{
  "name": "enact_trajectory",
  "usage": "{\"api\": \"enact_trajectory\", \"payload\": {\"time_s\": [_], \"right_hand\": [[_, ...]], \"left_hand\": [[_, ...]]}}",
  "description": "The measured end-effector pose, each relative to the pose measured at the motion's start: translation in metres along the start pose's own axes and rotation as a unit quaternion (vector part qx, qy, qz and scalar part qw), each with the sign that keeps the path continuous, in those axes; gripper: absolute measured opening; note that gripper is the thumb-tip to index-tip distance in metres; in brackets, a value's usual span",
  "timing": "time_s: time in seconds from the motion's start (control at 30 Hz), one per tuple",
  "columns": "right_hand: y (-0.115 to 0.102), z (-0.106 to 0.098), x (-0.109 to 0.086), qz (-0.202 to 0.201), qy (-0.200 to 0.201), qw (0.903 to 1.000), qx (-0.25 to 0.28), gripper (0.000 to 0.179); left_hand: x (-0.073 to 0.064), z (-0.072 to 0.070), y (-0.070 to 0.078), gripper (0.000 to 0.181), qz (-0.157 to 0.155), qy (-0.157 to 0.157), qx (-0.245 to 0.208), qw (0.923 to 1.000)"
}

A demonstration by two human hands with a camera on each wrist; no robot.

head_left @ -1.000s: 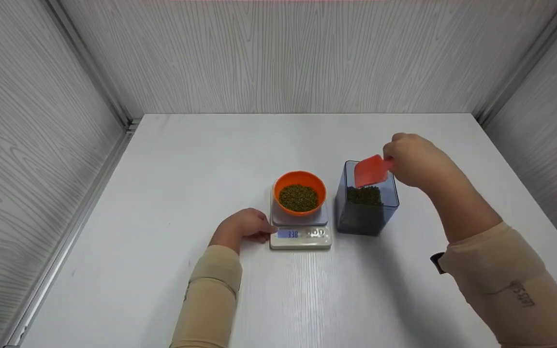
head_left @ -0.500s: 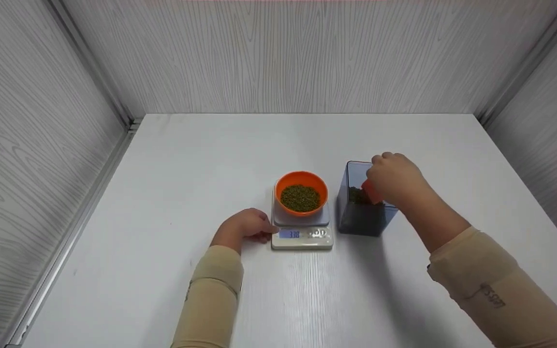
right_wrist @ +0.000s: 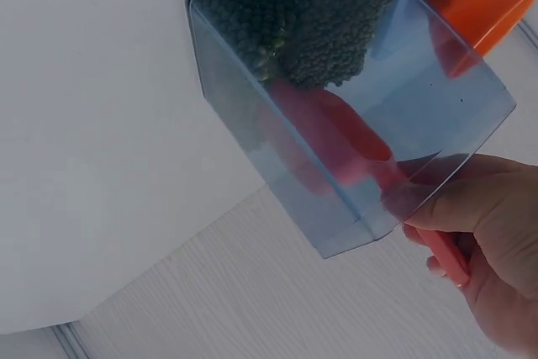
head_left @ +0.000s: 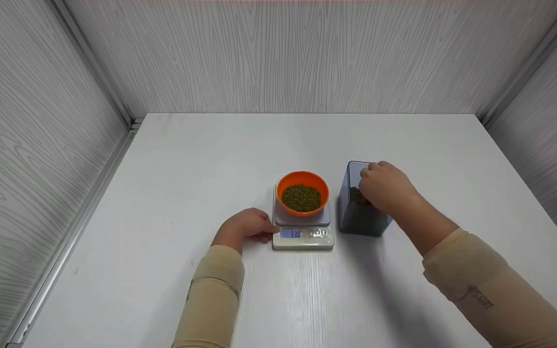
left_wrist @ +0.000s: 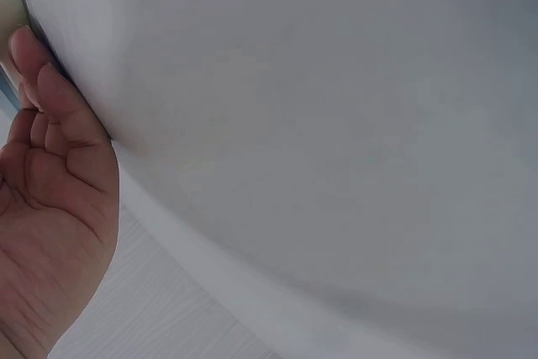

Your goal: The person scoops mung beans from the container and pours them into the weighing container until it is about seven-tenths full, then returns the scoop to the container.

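Note:
My right hand (head_left: 386,187) grips the handle of a red scoop (right_wrist: 324,132) at the mouth of a clear bluish bin (right_wrist: 437,107). The scoop's bowl is inside the bin, its tip at the small green beans (right_wrist: 328,31); in the head view my hand hides it. My left hand (head_left: 248,225) rests on the table, fingertips touching the left edge of a white digital scale (head_left: 303,245). In the left wrist view the left hand (left_wrist: 59,182) shows its palm and loosely bent fingers. An orange bowl (head_left: 302,177) of green beans sits on the scale, whose display reads about 338.
The bin stands just right of the scale on a white table (head_left: 201,159). A pale wood-grain panel (head_left: 278,58) rises behind the table, with similar panels at the left and right sides.
My right hand has come down and left, taking the red scoop from above the bin into it. The left hand, bowl and scale stay put, and the reading is unchanged.

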State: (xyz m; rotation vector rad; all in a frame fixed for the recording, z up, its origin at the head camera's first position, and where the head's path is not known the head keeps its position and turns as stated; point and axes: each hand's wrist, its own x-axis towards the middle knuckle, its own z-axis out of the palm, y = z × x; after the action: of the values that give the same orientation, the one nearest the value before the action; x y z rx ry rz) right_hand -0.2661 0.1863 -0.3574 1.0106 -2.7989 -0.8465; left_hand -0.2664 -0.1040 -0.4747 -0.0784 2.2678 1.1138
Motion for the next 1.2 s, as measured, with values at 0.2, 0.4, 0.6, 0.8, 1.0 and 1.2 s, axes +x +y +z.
{"api": "enact_trajectory", "payload": {"time_s": [0.2, 0.4, 0.6, 0.8, 1.0, 1.2], "right_hand": [[0.006, -0.002, -0.003, 0.001, -0.026, 0.9987, 0.044, 0.026], [0.018, -0.001, -0.004, 0.023, -0.069, 0.9879, 0.137, 0.015], [0.030, 0.007, -0.006, 0.012, -0.073, 0.9782, 0.194, 0.009], [0.037, 0.012, -0.009, 0.020, -0.087, 0.9643, 0.249, 0.013], [0.039, 0.016, -0.013, 0.020, -0.058, 0.9589, 0.277, 0.015], [0.038, 0.021, -0.013, 0.023, -0.029, 0.9550, 0.294, 0.006]], "left_hand": [[0.001, 0.000, 0.000, 0.018, -0.008, 0.000, -0.004, 1.0000], [0.001, 0.000, 0.000, 0.018, -0.012, 0.003, -0.006, 0.9999], [0.001, 0.000, 0.000, 0.019, -0.012, 0.004, -0.006, 0.9999], [0.002, -0.001, 0.000, 0.018, -0.013, -0.002, -0.005, 0.9999], [0.002, -0.002, 0.000, 0.018, -0.017, -0.005, 0.006, 0.9998], [0.001, -0.002, 0.001, 0.019, -0.014, -0.005, 0.005, 0.9999]]}}
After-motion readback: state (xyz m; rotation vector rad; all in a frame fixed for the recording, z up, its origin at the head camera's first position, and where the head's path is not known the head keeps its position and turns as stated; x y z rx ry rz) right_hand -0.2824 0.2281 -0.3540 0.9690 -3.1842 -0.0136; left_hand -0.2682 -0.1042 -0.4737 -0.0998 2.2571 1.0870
